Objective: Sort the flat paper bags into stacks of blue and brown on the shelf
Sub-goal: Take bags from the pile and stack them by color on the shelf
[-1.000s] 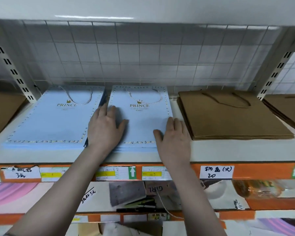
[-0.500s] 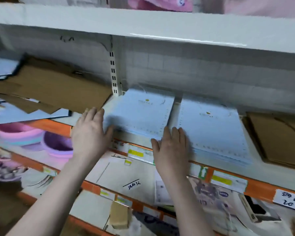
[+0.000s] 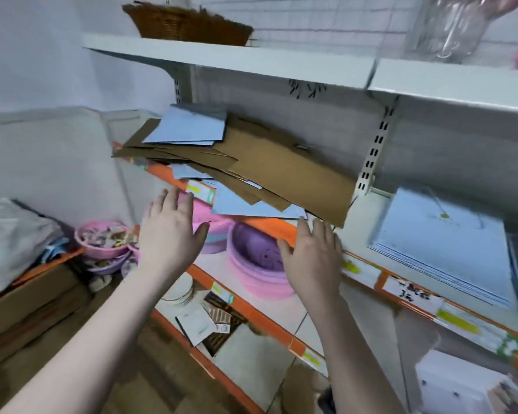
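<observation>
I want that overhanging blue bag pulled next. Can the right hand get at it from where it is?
Probably yes. The right hand is open just below the blue bag's front edge, which juts past the shelf lip with nothing between them. Brown bags lie on top of it, so it may drag.

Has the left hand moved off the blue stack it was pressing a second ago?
Yes. The left hand now hovers open left of that blue stack, before the mixed pile.

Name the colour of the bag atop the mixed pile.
Blue, seen in the head view.
</observation>
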Available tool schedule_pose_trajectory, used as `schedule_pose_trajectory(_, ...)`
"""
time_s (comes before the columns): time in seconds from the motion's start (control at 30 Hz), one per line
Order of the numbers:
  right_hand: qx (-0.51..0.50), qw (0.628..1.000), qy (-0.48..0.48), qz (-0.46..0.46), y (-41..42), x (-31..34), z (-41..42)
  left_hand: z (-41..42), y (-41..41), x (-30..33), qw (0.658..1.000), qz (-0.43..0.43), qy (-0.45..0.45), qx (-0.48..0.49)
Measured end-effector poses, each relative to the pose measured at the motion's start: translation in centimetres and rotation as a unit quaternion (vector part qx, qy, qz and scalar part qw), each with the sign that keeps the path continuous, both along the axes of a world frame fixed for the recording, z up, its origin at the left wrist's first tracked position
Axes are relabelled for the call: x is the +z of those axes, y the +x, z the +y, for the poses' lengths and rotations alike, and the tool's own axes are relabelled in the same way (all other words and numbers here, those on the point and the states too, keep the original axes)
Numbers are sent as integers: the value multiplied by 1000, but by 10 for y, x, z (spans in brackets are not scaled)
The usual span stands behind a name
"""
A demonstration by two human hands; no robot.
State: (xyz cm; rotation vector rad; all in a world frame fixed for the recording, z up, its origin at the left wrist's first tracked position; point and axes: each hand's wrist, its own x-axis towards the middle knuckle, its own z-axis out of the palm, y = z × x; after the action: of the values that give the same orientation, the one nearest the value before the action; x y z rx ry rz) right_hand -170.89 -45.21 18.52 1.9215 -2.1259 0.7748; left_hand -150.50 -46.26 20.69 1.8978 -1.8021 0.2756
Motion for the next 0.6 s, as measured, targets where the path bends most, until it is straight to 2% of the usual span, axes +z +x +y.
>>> schedule_pose_trajectory(0.13,53,997,46,13,33,15,-30,-18,41,5,1000,30,-1,6)
schedule_pose_trajectory(0.3,60,996,53,33,65,31,-77,-53,76,10,999,36,4,29)
schedule_pose_trajectory(0.6,65,997,49,5,111,56,-203,-183,123,30,999,39,-9,27)
